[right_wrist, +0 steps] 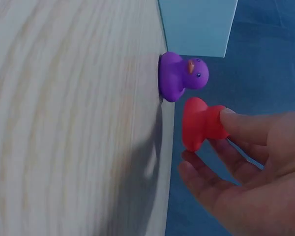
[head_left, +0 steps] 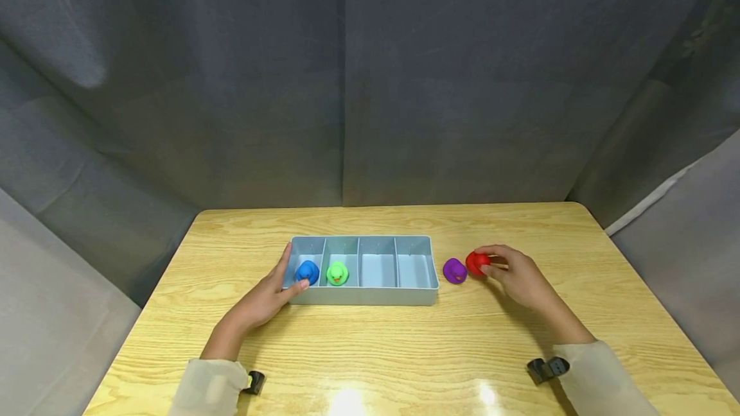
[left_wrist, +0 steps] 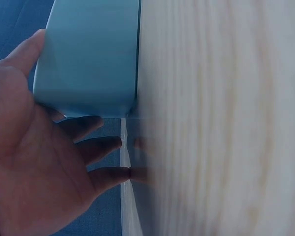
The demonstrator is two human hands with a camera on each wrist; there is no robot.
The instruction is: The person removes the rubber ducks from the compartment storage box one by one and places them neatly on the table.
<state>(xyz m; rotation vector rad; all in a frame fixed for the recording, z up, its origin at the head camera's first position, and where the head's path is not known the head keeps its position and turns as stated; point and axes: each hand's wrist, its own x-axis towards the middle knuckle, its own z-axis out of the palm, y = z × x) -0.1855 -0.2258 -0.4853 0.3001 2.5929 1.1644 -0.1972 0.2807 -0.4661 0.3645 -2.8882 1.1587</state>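
Note:
A light blue box (head_left: pixel 364 296) with a row of compartments sits on the table. In its leftmost compartment is a blue rubber duck (head_left: pixel 308 271), and beside it, in the adjoining one, a green rubber duck (head_left: pixel 337 273). My left hand (head_left: pixel 264 300) rests on the box's left end, thumb over the front rim, the other fingers extended along the end wall (left_wrist: pixel 88 59). With thumb and fingertips my right hand (head_left: pixel 520 278) pinches a red rubber duck (right_wrist: pixel 199 124) just above the table. A purple rubber duck (head_left: pixel 455 271) stands between the red one and the box.
The wooden table (head_left: pixel 370 352) has grey cloth (head_left: pixel 347 114) hanging behind it and at both sides. Small black devices (head_left: pixel 254 382) are strapped at both wrists, by the sleeves. The box's two right compartments (head_left: pixel 414 269) show bare floors.

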